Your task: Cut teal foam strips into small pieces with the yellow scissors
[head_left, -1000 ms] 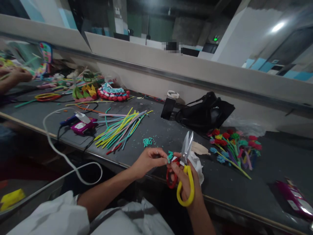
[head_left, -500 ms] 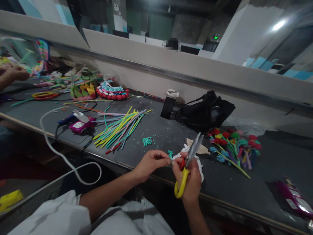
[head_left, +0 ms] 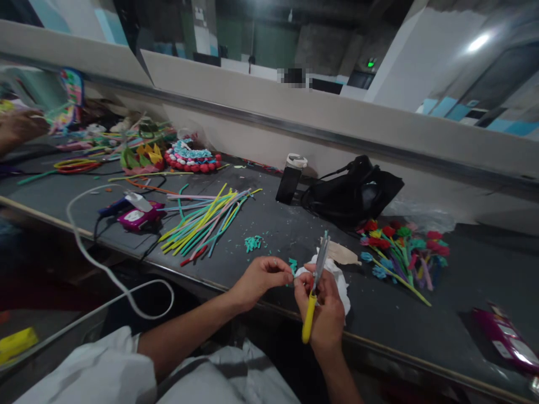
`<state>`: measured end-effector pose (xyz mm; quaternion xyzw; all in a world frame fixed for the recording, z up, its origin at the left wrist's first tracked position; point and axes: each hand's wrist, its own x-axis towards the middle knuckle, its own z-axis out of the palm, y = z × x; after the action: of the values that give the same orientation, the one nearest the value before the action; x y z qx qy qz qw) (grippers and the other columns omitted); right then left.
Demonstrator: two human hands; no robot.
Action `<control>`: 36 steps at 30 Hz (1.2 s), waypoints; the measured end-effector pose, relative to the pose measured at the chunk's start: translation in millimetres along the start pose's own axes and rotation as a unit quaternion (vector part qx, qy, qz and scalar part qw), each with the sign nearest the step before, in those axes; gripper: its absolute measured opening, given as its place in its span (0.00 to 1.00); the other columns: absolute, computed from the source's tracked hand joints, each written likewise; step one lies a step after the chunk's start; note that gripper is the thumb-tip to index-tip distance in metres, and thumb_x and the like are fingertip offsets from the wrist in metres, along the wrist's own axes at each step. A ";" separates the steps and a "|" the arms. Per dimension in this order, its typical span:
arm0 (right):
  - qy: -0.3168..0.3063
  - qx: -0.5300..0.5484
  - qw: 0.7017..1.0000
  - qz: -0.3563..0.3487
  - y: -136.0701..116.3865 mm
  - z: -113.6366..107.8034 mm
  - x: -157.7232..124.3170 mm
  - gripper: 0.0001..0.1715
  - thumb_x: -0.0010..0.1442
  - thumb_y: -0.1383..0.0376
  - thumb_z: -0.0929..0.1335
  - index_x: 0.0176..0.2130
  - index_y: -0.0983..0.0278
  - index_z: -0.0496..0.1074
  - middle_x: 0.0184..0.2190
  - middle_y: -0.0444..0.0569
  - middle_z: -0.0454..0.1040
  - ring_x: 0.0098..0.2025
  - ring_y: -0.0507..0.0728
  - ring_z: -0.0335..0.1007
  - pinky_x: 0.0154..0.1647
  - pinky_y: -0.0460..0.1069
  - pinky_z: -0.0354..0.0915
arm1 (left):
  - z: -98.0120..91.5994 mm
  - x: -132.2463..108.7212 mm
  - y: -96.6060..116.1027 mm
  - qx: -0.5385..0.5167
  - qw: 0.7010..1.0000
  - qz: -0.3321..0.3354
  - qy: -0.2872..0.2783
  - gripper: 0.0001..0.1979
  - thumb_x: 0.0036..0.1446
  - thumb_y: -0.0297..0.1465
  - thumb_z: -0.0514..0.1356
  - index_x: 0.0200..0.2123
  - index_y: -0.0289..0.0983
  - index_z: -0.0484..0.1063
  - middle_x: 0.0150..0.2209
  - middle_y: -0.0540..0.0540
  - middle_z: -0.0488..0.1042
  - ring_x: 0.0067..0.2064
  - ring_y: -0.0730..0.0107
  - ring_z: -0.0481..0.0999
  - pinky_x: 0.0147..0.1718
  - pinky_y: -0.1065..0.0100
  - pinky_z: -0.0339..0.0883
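Note:
My right hand (head_left: 323, 308) is closed around a pair of scissors (head_left: 310, 314) with a yellow and red handle, its blades pointing up and away from me. Thumb and fingertip of my left hand (head_left: 265, 279) are pinched together and meet the right fingertips. Whatever lies between the fingertips is too small to make out. Under and behind the right hand lies a crumpled white tissue (head_left: 342, 285). Small green clippings (head_left: 293, 265) sit just beyond the left fingertips, and a larger pile of green clippings (head_left: 253, 243) lies farther left.
Pipe cleaners (head_left: 206, 224) are spread left of centre. Pipe-cleaner flowers (head_left: 406, 252) lie at right, near a black bag (head_left: 349, 193) and a phone (head_left: 287, 184). A white cable (head_left: 101, 266) hangs over the table edge. Another person's hand (head_left: 21, 128) is at far left.
The scissors have turned in my right hand, so the blades stand more upright and the handle shows edge-on. My left hand stays pinched in nearly the same place.

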<state>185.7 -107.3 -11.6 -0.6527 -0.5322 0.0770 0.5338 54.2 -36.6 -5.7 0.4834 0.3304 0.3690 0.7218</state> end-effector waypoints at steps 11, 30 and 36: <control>-0.061 -0.114 0.991 -0.036 20.5 -16.3 -14.3 0.20 0.59 0.56 0.68 0.48 0.63 0.72 0.33 0.49 0.77 0.32 0.56 0.74 0.33 0.48 0.69 | 3.2 -0.5 9.6 -0.049 0.997 0.026 0.050 0.07 0.41 0.30 0.69 0.23 0.34 0.75 0.22 0.52 0.71 0.26 0.77 0.65 0.32 0.73 0.59; -0.080 -0.247 0.945 -0.197 35.7 -30.7 -29.8 0.15 0.66 0.61 0.63 0.50 0.64 0.70 0.35 0.50 0.76 0.37 0.58 0.72 0.40 0.50 0.64 | -0.3 -1.2 23.2 -0.016 0.994 0.061 0.085 0.07 0.41 0.28 0.66 0.23 0.33 0.71 0.22 0.53 0.69 0.27 0.77 0.64 0.31 0.73 0.57; -0.082 -0.251 0.946 -0.190 36.3 -32.7 -31.1 0.16 0.65 0.60 0.64 0.50 0.64 0.70 0.36 0.50 0.77 0.37 0.58 0.72 0.39 0.50 0.64 | -1.7 -1.7 24.3 -0.005 0.995 0.060 0.076 0.07 0.42 0.29 0.67 0.23 0.32 0.72 0.22 0.52 0.70 0.27 0.77 0.65 0.31 0.73 0.58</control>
<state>216.8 -146.6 -40.8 -0.6434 -0.6907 -0.1085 0.3118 46.7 -31.0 16.9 0.4695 0.3525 0.4488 0.6737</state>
